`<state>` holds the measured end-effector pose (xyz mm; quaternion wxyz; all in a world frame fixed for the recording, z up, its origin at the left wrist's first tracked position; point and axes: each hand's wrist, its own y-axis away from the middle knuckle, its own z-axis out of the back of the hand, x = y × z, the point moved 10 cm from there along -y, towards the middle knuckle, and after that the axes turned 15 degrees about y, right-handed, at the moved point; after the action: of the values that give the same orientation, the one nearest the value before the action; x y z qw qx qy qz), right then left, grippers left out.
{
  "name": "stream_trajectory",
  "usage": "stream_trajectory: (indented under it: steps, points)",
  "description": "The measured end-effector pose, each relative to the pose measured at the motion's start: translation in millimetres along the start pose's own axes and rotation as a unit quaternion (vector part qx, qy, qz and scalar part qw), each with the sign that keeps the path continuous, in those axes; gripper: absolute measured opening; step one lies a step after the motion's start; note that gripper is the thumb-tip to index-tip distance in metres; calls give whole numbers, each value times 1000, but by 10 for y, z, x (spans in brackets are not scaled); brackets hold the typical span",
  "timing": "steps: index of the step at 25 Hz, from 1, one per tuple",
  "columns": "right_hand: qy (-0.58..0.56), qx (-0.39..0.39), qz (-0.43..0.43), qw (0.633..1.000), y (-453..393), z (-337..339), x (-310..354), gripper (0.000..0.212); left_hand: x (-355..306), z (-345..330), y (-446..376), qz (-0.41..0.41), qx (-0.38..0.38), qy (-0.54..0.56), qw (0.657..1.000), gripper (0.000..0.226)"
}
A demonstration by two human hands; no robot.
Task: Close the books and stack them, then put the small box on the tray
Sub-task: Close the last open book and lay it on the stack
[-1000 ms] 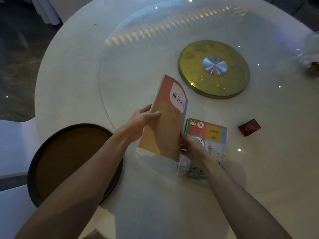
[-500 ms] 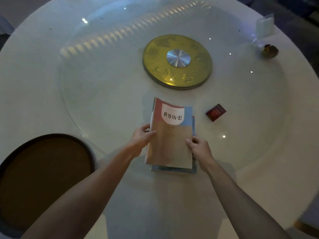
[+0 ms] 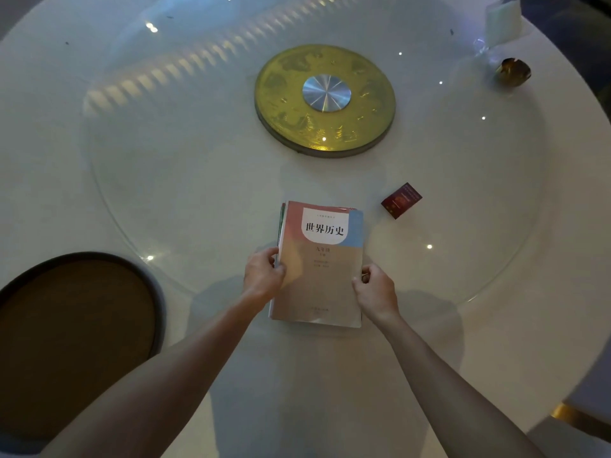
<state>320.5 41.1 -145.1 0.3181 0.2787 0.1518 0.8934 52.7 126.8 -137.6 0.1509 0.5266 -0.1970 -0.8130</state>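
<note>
Books lie closed and stacked on the bench: the history textbook tops a second book. Left hand and right hand each hold the stack's side edges. Small box sits right of the stack; tray lies left.

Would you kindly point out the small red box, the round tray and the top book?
small red box (image 3: pixel 401 200), head view, middle of its top face.
round tray (image 3: pixel 150 285), head view, dark right rim.
top book (image 3: pixel 322 246), head view, middle of its cover.

Gold disc mid-table; small brown object far right
</note>
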Motion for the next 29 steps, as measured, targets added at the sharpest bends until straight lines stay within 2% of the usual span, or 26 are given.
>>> stream_trajectory:
  steps: [5,11,17,22,25,29]
  points:
    - [31,-17,19,999,-70,32,12,20,51,-87,44,-2,39,-2,999,40]
    - [-30,12,-15,999,-129,-38,-9,18,194,-78,100,42,-2,6,999,27]
    - [-53,-11,-6,998,-120,-22,3,25,233,-90,100,44,15,26,999,24]
    - [-44,20,-42,998,-163,-81,-73,16,258,-108,101,61,10,44,997,25]
    - [2,19,-44,999,-160,-82,-50,17,254,-80,60,65,-4,11,998,22]
    - [23,36,-44,998,-178,-93,-40,23,196,-98,4,57,27,-58,996,21]
